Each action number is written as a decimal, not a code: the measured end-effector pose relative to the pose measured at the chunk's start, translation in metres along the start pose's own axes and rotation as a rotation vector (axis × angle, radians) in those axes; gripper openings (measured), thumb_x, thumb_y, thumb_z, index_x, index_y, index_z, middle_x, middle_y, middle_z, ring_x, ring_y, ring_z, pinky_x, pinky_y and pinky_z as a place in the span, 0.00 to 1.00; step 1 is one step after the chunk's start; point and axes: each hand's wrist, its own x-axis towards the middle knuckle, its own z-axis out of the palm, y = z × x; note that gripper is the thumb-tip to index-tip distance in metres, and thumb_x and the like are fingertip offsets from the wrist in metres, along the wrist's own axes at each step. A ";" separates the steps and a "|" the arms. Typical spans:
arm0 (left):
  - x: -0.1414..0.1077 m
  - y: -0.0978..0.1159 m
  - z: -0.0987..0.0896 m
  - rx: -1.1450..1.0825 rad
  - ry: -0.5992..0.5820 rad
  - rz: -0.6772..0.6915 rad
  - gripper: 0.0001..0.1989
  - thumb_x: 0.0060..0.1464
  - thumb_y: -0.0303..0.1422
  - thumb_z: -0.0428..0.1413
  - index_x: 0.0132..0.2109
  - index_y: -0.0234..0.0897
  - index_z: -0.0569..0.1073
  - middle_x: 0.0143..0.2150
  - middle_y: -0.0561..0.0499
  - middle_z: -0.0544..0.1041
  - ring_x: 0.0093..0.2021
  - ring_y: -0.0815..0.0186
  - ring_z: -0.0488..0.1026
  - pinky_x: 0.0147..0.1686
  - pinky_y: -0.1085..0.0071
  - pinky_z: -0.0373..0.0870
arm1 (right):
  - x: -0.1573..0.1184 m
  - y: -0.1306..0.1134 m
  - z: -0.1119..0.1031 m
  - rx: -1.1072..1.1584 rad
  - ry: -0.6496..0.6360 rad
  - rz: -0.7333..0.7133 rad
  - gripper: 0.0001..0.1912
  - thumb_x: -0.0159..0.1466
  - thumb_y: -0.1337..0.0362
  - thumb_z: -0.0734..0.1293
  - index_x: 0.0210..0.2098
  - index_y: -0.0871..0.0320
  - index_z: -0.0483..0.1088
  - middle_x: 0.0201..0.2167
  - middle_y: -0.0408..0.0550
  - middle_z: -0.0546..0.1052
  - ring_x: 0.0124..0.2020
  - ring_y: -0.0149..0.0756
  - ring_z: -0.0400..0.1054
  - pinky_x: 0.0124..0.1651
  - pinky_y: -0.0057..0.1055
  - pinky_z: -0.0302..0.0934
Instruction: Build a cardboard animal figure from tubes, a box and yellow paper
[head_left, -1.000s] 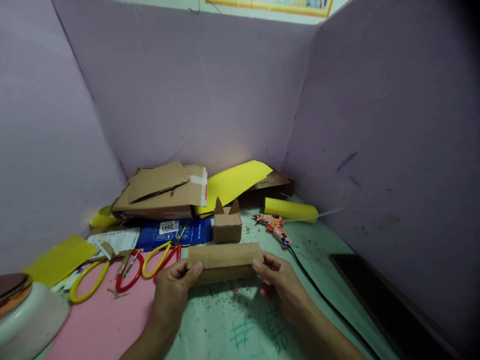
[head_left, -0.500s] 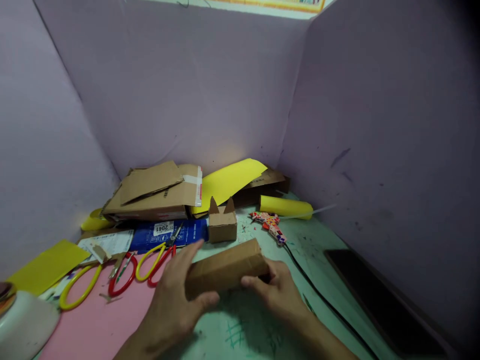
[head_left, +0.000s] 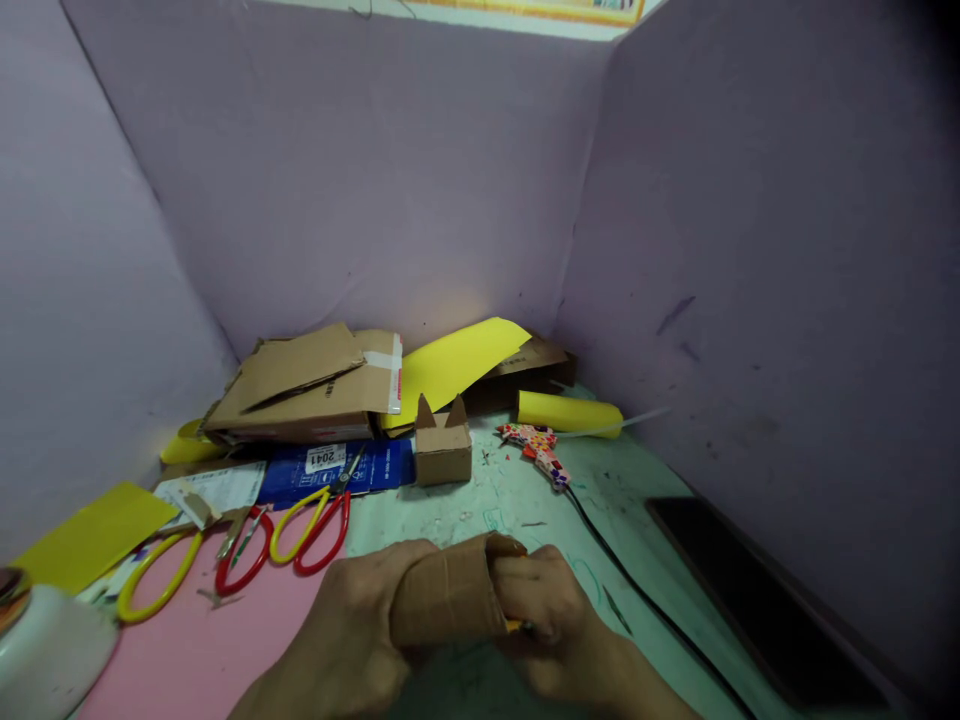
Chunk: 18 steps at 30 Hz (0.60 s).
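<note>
Low over the green tabletop, my two hands hold a brown cardboard tube (head_left: 446,597) between them, its sides bowed round. Wrapped about the left end is my left hand (head_left: 356,620), closed on it, with several fingertips hidden. At the open right end, the fingers of my right hand (head_left: 544,605) reach into the mouth and grip the wall. A bit of orange shows by that opening; I cannot make out what it is. Just beyond the hands stands a small cardboard box (head_left: 444,452) with two pointed ears.
Two pairs of scissors (head_left: 322,525) lie left on pink paper (head_left: 187,660). A patterned glue gun (head_left: 536,450) trails a black cable right. Folded cardboard (head_left: 300,400), yellow sheets (head_left: 457,365) and a yellow roll (head_left: 570,413) line the back. A dark flat slab (head_left: 757,600) lies right.
The tube has come nearer to me and lower. Its flat, box-like sides are now rounded. My left hand has closed around it, and my right fingers have moved into its open end.
</note>
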 end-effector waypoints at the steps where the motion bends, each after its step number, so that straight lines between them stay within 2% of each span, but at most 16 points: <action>1: 0.000 0.000 0.001 0.024 0.017 -0.001 0.23 0.37 0.25 0.52 0.45 0.42 0.71 0.37 0.54 0.78 0.33 0.63 0.73 0.31 0.73 0.68 | 0.002 -0.002 -0.003 0.030 0.012 0.018 0.05 0.53 0.70 0.61 0.22 0.56 0.62 0.17 0.39 0.69 0.18 0.28 0.62 0.21 0.26 0.51; 3: -0.001 -0.001 0.002 0.073 0.050 -0.017 0.26 0.38 0.27 0.53 0.49 0.44 0.69 0.40 0.54 0.78 0.36 0.61 0.74 0.32 0.73 0.69 | 0.007 -0.005 -0.009 0.110 0.072 0.073 0.05 0.57 0.63 0.65 0.26 0.57 0.67 0.20 0.42 0.72 0.20 0.29 0.65 0.22 0.25 0.54; 5: -0.003 -0.003 0.005 0.134 0.095 -0.033 0.27 0.40 0.28 0.54 0.51 0.45 0.68 0.41 0.53 0.78 0.36 0.60 0.75 0.32 0.72 0.70 | 0.012 -0.008 -0.014 0.148 0.176 0.109 0.14 0.57 0.53 0.67 0.31 0.59 0.70 0.25 0.46 0.75 0.24 0.32 0.67 0.25 0.27 0.58; 8: -0.005 -0.008 0.011 0.235 0.218 -0.014 0.27 0.40 0.30 0.55 0.52 0.45 0.67 0.40 0.51 0.79 0.37 0.58 0.76 0.33 0.70 0.71 | 0.018 -0.011 -0.018 0.068 0.259 0.091 0.22 0.56 0.44 0.65 0.28 0.58 0.70 0.25 0.47 0.76 0.25 0.33 0.66 0.29 0.31 0.57; 11: -0.006 -0.012 0.017 0.243 0.294 0.074 0.30 0.39 0.31 0.56 0.54 0.41 0.66 0.46 0.46 0.78 0.43 0.54 0.75 0.40 0.65 0.71 | 0.019 -0.012 -0.018 -0.008 0.211 -0.004 0.21 0.62 0.50 0.62 0.22 0.59 0.67 0.22 0.45 0.75 0.22 0.30 0.63 0.32 0.35 0.55; 13: -0.005 -0.013 0.017 0.165 0.242 0.101 0.34 0.38 0.31 0.57 0.56 0.40 0.64 0.50 0.44 0.76 0.46 0.52 0.74 0.44 0.63 0.71 | 0.018 -0.011 -0.019 -0.024 0.170 -0.076 0.18 0.64 0.55 0.61 0.23 0.59 0.67 0.22 0.45 0.76 0.23 0.30 0.64 0.35 0.37 0.55; 15: -0.003 -0.011 0.016 0.051 0.161 0.075 0.35 0.37 0.30 0.56 0.57 0.41 0.63 0.50 0.45 0.75 0.46 0.53 0.74 0.43 0.64 0.71 | 0.016 -0.010 -0.019 -0.039 0.136 -0.111 0.15 0.64 0.55 0.62 0.26 0.58 0.68 0.24 0.44 0.77 0.27 0.33 0.66 0.39 0.39 0.56; 18: -0.002 -0.006 0.014 -0.104 0.111 0.014 0.29 0.38 0.28 0.54 0.52 0.42 0.68 0.46 0.48 0.77 0.43 0.56 0.74 0.40 0.66 0.72 | 0.013 -0.012 -0.019 -0.073 0.108 -0.115 0.13 0.61 0.53 0.65 0.28 0.54 0.70 0.25 0.42 0.78 0.35 0.38 0.67 0.50 0.44 0.53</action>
